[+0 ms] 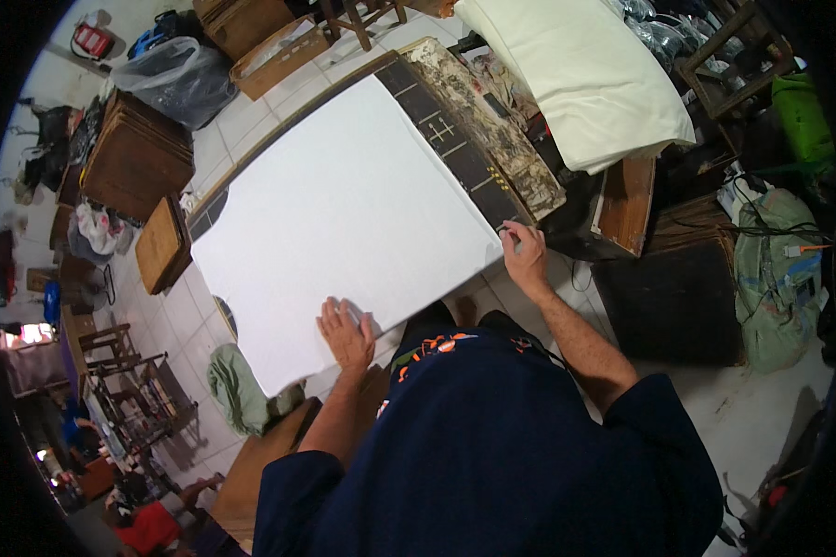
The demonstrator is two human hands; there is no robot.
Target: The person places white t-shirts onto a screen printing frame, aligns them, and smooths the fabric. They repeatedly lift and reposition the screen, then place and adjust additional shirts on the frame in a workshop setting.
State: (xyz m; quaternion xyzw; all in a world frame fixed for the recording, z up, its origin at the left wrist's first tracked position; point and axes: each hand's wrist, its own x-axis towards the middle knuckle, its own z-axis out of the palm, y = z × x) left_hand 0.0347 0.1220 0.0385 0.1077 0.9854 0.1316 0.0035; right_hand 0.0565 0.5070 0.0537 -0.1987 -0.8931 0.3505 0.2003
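Note:
A large white fabric piece (344,186), cut with a curved notch on its left side, is spread over a dark board (478,167) with light markings. My left hand (346,336) lies flat on the fabric near its front edge, fingers stretched out. At the fabric's right corner, my right hand (526,255) is closed, with thumb and fingers pinched together at the edge. The fabric's front left corner hangs past the board.
Beyond the board's right side lies a stained strip (492,121), with a folded cream cloth stack (590,84) behind it. Brown boards (139,153) stand at the left. A green cloth (241,385) sits below the fabric's left corner. A grey-green bag (780,278) is at the right.

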